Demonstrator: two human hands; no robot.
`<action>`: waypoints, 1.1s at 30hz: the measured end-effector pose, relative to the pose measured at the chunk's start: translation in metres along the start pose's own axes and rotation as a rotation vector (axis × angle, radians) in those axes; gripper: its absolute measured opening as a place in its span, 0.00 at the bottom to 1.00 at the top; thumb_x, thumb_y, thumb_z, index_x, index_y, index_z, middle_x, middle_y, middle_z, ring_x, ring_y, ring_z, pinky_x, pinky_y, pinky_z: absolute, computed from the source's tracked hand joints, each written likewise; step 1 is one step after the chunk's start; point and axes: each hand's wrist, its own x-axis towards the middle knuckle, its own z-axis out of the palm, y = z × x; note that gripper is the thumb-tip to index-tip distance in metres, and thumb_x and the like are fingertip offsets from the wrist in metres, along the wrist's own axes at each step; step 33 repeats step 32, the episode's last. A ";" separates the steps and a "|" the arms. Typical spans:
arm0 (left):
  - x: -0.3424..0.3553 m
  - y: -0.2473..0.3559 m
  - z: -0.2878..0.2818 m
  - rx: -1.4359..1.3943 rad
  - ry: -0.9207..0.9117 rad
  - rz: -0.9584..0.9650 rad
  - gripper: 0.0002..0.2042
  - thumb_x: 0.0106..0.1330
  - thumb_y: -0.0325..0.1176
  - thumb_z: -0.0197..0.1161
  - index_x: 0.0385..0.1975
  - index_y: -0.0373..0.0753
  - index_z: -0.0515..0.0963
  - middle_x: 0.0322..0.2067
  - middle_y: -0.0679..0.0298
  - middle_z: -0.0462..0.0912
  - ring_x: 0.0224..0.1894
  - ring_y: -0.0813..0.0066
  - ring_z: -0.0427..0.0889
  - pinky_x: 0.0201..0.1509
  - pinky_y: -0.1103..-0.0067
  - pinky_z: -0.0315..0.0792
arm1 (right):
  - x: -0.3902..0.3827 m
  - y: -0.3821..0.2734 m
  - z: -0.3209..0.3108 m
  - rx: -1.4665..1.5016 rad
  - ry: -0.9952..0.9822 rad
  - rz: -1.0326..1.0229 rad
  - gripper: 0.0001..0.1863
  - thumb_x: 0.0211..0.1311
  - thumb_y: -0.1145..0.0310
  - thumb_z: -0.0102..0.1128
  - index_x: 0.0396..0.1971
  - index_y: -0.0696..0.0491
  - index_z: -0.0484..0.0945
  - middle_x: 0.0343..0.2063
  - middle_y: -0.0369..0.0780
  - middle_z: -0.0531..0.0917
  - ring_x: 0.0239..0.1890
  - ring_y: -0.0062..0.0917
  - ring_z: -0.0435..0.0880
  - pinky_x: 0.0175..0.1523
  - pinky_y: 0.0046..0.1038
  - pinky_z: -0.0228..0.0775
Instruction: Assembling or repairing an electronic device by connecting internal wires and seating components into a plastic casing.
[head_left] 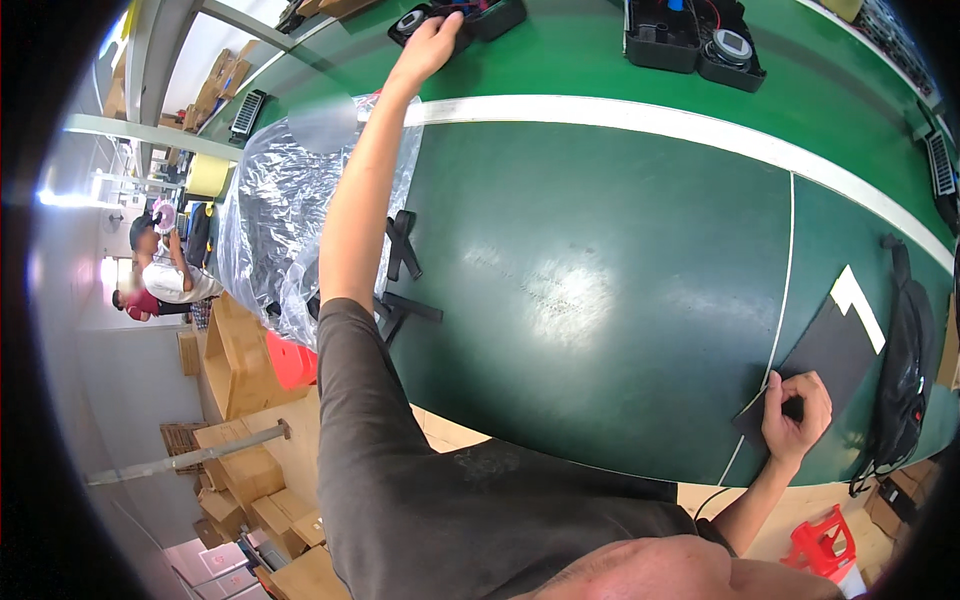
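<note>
My left arm stretches far across the bench, and my left hand (430, 46) is closed over a black plastic case (487, 20) at the top edge of the view. A round grey-rimmed part (409, 22) shows in the case beside my fingers. Down at the near right, my right hand (796, 415) is curled, thumb against fingers, over the lower end of a dark flat sheet (825, 345). White strips (858, 305) lie at the sheet's far end. Whatever sits inside the right hand's curl is hidden.
Another open black case (690, 40) with a round part and wires stands on the bright green belt (570, 65). Clear plastic bags (275, 220) and black strips (405, 245) lie at the left. A black bag (905, 350) rests at the right. Two people stand far left.
</note>
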 end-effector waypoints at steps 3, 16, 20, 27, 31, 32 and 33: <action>0.025 0.027 0.000 -0.216 -0.070 -0.169 0.36 0.78 0.64 0.52 0.72 0.40 0.73 0.65 0.48 0.81 0.63 0.60 0.84 0.62 0.62 0.77 | 0.000 -0.001 0.001 -0.005 -0.001 0.020 0.15 0.52 0.85 0.75 0.26 0.55 0.74 0.18 0.36 0.76 0.19 0.26 0.72 0.27 0.27 0.61; 0.171 -0.050 -0.013 0.373 -0.335 0.505 0.24 0.63 0.33 0.75 0.61 0.39 0.82 0.56 0.54 0.88 0.61 0.59 0.84 0.68 0.68 0.73 | -0.002 0.004 0.002 -0.045 0.000 0.115 0.16 0.51 0.85 0.75 0.27 0.55 0.73 0.17 0.37 0.76 0.18 0.27 0.73 0.28 0.27 0.63; 0.167 -0.032 -0.014 0.512 -0.302 0.488 0.23 0.63 0.39 0.77 0.57 0.39 0.85 0.52 0.55 0.90 0.56 0.57 0.87 0.63 0.67 0.77 | -0.001 0.004 0.002 -0.018 0.023 0.132 0.16 0.50 0.86 0.75 0.27 0.55 0.73 0.18 0.37 0.77 0.18 0.28 0.73 0.28 0.28 0.63; 0.047 0.045 -0.039 0.733 0.091 0.851 0.19 0.63 0.49 0.75 0.46 0.43 0.91 0.42 0.58 0.91 0.45 0.53 0.88 0.52 0.62 0.80 | -0.004 0.005 0.000 -0.008 -0.004 0.027 0.16 0.51 0.86 0.75 0.27 0.55 0.74 0.18 0.38 0.76 0.19 0.28 0.72 0.27 0.29 0.62; -0.056 0.086 -0.059 0.564 0.125 0.971 0.13 0.64 0.41 0.74 0.45 0.44 0.88 0.35 0.64 0.85 0.47 0.64 0.83 0.59 0.64 0.66 | -0.009 0.006 0.000 -0.001 -0.004 0.028 0.14 0.55 0.85 0.75 0.27 0.56 0.75 0.19 0.38 0.77 0.19 0.28 0.71 0.26 0.27 0.61; -0.080 0.087 -0.087 0.599 0.146 0.936 0.13 0.64 0.41 0.74 0.45 0.44 0.88 0.35 0.64 0.85 0.47 0.64 0.83 0.59 0.64 0.66 | -0.010 0.007 0.001 -0.015 0.003 0.024 0.14 0.57 0.85 0.75 0.27 0.56 0.76 0.19 0.37 0.77 0.19 0.28 0.70 0.26 0.26 0.61; -0.080 0.087 -0.087 0.599 0.146 0.936 0.13 0.64 0.41 0.74 0.45 0.44 0.88 0.35 0.64 0.85 0.47 0.64 0.83 0.59 0.64 0.66 | -0.010 0.007 0.001 -0.015 0.003 0.024 0.14 0.57 0.85 0.75 0.27 0.56 0.76 0.19 0.37 0.77 0.19 0.28 0.70 0.26 0.26 0.61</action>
